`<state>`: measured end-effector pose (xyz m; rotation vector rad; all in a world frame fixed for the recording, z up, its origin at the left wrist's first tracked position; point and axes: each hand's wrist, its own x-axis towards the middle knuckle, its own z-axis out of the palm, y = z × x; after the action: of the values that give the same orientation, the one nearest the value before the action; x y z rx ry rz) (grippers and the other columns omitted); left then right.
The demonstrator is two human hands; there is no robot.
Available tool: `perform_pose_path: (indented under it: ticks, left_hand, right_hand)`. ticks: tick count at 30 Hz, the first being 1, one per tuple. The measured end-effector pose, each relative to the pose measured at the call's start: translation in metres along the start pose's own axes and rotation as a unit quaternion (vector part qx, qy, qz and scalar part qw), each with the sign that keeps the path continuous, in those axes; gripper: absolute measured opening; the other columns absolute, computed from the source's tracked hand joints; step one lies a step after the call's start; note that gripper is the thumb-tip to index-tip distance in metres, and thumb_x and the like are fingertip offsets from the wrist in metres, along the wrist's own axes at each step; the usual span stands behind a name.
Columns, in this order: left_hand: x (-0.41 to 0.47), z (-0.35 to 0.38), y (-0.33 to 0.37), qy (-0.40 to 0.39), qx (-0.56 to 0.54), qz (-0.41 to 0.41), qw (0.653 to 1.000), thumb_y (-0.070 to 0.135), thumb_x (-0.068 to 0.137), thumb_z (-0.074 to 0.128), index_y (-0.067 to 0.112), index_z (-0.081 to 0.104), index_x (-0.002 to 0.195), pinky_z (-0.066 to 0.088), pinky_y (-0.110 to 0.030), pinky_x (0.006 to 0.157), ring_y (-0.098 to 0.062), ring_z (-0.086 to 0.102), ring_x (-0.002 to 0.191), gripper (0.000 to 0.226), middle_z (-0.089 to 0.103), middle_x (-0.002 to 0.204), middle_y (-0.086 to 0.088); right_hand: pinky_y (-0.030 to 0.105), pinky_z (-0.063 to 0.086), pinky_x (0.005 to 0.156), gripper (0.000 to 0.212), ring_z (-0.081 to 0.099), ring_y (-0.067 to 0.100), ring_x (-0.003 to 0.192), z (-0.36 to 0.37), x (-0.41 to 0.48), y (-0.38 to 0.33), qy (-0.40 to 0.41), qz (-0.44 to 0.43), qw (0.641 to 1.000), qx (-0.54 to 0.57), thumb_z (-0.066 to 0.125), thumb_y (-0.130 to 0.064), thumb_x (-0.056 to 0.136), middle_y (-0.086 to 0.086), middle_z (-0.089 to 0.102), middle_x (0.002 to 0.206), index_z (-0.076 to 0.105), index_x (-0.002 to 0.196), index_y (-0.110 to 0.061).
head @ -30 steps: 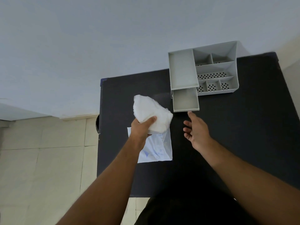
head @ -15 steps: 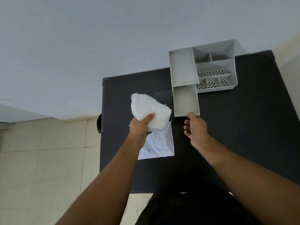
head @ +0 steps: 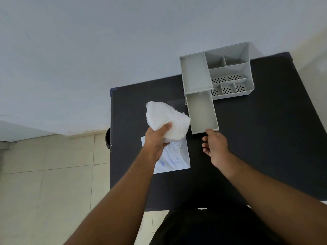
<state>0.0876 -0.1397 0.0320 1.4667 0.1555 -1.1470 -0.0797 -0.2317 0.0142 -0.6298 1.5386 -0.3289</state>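
Left hand grips a white bundle above the black table, just beside the organizer's pulled-out drawer. Right hand meets the drawer front, its hold unclear. The next move, seemingly, is to lower the bundle into the drawer.
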Motion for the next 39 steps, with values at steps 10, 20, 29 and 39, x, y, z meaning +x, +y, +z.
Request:
perform_pose_path:
  ticks: [10, 20, 29, 39]
  left_hand:
    - [-0.003, 0.000, -0.002, -0.021, 0.021, -0.008, 1.000, 0.013, 0.086, 0.081, 0.016, 0.062, 0.131, 0.062, -0.044, 0.086, -0.027, 0.069, 0.114, 0.049, 0.072, 0.123, -0.005]
    - [-0.004, 0.006, -0.004, -0.108, 0.055, -0.069, 0.990, 0.017, 0.084, 0.082, 0.011, 0.064, 0.128, 0.057, -0.054, 0.095, -0.033, 0.071, 0.111, 0.048, 0.074, 0.120, -0.011]
    - [-0.003, 0.018, -0.004, -0.083, 0.073, -0.039, 0.993, 0.033, 0.083, 0.084, 0.015, 0.065, 0.129, 0.057, -0.054, 0.096, -0.030, 0.072, 0.110, 0.053, 0.075, 0.119, -0.007]
    - [-0.004, 0.025, 0.003, -0.147, 0.067, -0.067, 0.985, 0.025, 0.088, 0.080, 0.015, 0.063, 0.132, 0.052, -0.056, 0.102, -0.030, 0.070, 0.115, 0.048, 0.074, 0.123, -0.009]
  right_hand:
    - [0.031, 0.043, 0.058, 0.030, 0.052, 0.016, 0.064, 0.001, -0.010, -0.004, 0.001, 0.054, 0.997, -0.052, 0.053, -0.045, 0.095, 0.002, 0.056, 0.080, 0.061, 0.094, -0.016]
    - [0.047, 0.058, 0.092, 0.045, 0.071, 0.025, 0.110, 0.013, -0.034, -0.014, -0.245, -0.035, 0.965, 0.088, 0.062, -0.052, 0.093, 0.005, 0.075, 0.117, 0.064, 0.126, -0.022]
    - [0.023, 0.058, 0.064, 0.075, 0.067, 0.015, 0.101, 0.004, -0.022, -0.016, -0.122, -0.234, 0.959, -0.101, 0.086, -0.013, 0.076, -0.004, 0.064, 0.118, 0.047, 0.139, -0.022]
    - [0.044, 0.056, 0.096, 0.097, 0.063, 0.019, 0.116, -0.002, -0.012, -0.034, -0.046, -0.281, 0.941, -0.184, 0.086, -0.048, 0.071, -0.001, 0.061, 0.135, 0.037, 0.152, -0.025]
